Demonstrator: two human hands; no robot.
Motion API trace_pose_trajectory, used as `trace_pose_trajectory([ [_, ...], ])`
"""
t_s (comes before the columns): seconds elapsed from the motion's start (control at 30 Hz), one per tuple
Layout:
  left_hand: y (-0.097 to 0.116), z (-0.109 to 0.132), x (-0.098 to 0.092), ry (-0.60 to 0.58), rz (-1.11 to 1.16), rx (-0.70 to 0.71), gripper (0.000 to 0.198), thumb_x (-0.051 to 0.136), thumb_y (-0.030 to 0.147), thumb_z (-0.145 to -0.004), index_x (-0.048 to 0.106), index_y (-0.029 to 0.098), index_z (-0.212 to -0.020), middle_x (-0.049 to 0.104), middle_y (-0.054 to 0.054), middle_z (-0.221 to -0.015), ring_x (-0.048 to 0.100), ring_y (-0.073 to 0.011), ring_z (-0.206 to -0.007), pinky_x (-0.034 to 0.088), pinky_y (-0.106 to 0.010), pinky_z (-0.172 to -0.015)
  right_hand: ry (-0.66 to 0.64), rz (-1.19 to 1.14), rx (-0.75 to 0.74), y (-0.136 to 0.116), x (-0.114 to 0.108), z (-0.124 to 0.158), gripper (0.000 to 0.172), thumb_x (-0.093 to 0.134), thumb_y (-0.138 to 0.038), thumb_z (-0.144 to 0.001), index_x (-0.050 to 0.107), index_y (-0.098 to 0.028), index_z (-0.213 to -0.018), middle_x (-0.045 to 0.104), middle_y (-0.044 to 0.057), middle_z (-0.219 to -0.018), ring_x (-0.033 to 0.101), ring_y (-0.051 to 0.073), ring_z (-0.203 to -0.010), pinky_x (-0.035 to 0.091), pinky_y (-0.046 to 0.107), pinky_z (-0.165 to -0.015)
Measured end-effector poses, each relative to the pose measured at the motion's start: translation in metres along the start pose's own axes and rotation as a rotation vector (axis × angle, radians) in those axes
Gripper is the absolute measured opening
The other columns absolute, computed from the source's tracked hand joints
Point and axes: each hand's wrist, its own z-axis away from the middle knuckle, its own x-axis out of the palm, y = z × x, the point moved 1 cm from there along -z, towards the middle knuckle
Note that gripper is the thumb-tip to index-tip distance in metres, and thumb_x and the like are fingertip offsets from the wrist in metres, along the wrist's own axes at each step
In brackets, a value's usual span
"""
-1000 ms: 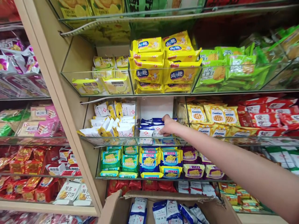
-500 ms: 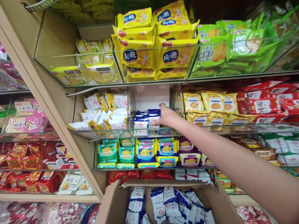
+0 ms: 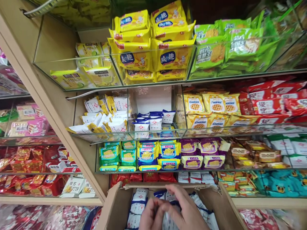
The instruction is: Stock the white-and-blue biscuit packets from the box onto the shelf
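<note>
Both hands are low in front, over an open cardboard box of small white-and-blue snack packets. My left hand has its fingers curled together; what lies in them is hidden. Close against it, my right hand reaches over the packets with its fingers bent and apart, the thumb near the left fingers. A blurred packet shows between the hands, and I cannot tell which one touches it. On the middle shelf, matching white-and-blue packets stand in a glass compartment, one at the right of the back row.
White-and-yellow packets fill the compartment to the left, and yellow cookie packets the one to the right. Glass shelf fronts run across. Yellow packs are above; green, blue and purple biscuit packs below.
My right hand has left the middle shelf compartment and come down into the box. A white-and-blue packet stands where it was. My left hand has risen into view. The view has shifted slightly.
</note>
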Motion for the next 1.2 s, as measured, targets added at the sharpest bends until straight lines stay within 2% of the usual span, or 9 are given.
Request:
trace_pose_trajectory([
  [0.1,0.038,-0.003,0.011,-0.001,0.085,-0.024,0.023,0.056,0.043,-0.072,0.051,0.020,-0.072,0.061,0.001,-0.070,0.053,-0.0131,-0.068,0.043,-0.023,-0.069,0.032,-0.260,0.348,0.029,0.017,0.011,0.033,0.038,-0.047,-0.081,0.053,-0.018,-0.083,0.058,0.002,-0.068,0.054,0.014,-0.057,0.044,0.025,-0.054],
  [0.23,0.053,-0.006,0.024,0.048,0.121,-0.062,0.022,0.046,0.043,-0.079,0.050,0.021,-0.083,0.060,0.002,-0.075,0.053,-0.0123,-0.069,0.042,-0.023,-0.065,0.184,-0.196,0.350,0.025,0.010,0.001,0.035,0.035,-0.048,-0.082,0.049,-0.019,-0.068,0.048,-0.003,-0.054,0.047,0.012,-0.053,0.037,0.022,-0.051],
  [0.3,0.049,-0.005,0.027,0.077,-0.035,0.003,0.022,0.046,0.042,-0.079,0.051,0.021,-0.084,0.058,0.002,-0.076,0.052,-0.0125,-0.073,0.040,-0.023,-0.068,0.214,-0.084,0.278,0.021,0.007,-0.002,0.034,0.036,-0.046,-0.082,0.046,-0.019,-0.063,0.044,-0.005,-0.051,0.043,0.010,-0.050,0.034,0.022,-0.050],
  [0.4,0.037,-0.005,0.027,0.093,-0.282,0.091,0.024,0.046,0.040,-0.079,0.051,0.019,-0.070,0.051,0.004,-0.063,0.046,-0.0109,-0.062,0.038,-0.022,-0.061,0.224,0.002,0.211,0.023,0.008,0.002,0.033,0.036,-0.042,-0.084,0.047,-0.019,-0.063,0.046,-0.004,-0.052,0.043,0.010,-0.049,0.033,0.022,-0.050],
  [0.57,0.019,-0.011,0.020,0.187,-0.358,0.103,0.028,0.037,0.041,-0.083,0.049,0.019,-0.070,0.051,0.004,-0.061,0.045,-0.0109,-0.057,0.038,-0.022,-0.055,0.241,0.026,0.219,0.034,0.013,0.008,0.033,0.036,-0.040,-0.084,0.052,-0.018,-0.065,0.055,-0.001,-0.055,0.049,0.011,-0.051,0.036,0.022,-0.052],
  [0.73,0.004,-0.013,0.012,0.216,-0.445,0.139,0.023,0.041,0.039,-0.081,0.051,0.019,-0.075,0.056,0.002,-0.063,0.050,-0.0128,-0.060,0.040,-0.024,-0.059,0.167,0.046,0.194,0.039,0.016,0.010,0.032,0.037,-0.039,-0.084,0.051,-0.019,-0.065,0.056,0.000,-0.056,0.052,0.012,-0.054,0.036,0.022,-0.054],
  [0.9,-0.004,-0.013,0.004,0.270,-0.514,0.124,0.023,0.042,0.040,-0.080,0.052,0.020,-0.074,0.055,0.003,-0.060,0.050,-0.0132,-0.057,0.037,-0.025,-0.057,0.037,-0.140,0.331,0.046,0.027,0.020,0.028,0.042,-0.046,-0.080,0.050,-0.019,-0.079,0.053,-0.002,-0.059,0.050,0.012,-0.053,0.037,0.022,-0.050],
  [1.07,-0.007,-0.014,-0.007,0.337,-0.545,0.070,0.024,0.041,0.041,-0.081,0.051,0.021,-0.073,0.055,0.003,-0.060,0.049,-0.0132,-0.055,0.036,-0.025,-0.055,-0.219,-0.319,0.495,0.050,0.039,0.033,0.030,0.051,-0.049,-0.072,0.041,-0.021,-0.067,0.046,-0.006,-0.051,0.045,0.010,-0.041,0.032,0.021,-0.040],
  [1.2,-0.011,-0.014,-0.011,0.315,-0.524,0.047,0.026,0.040,0.043,-0.081,0.051,0.021,-0.075,0.057,0.001,-0.062,0.051,-0.0145,-0.057,0.039,-0.026,-0.055,-0.129,-0.221,0.551,0.052,0.037,0.033,0.035,0.058,-0.047,-0.066,0.035,-0.022,-0.058,0.036,-0.009,-0.045,0.034,0.008,-0.039,0.025,0.021,-0.040],
])
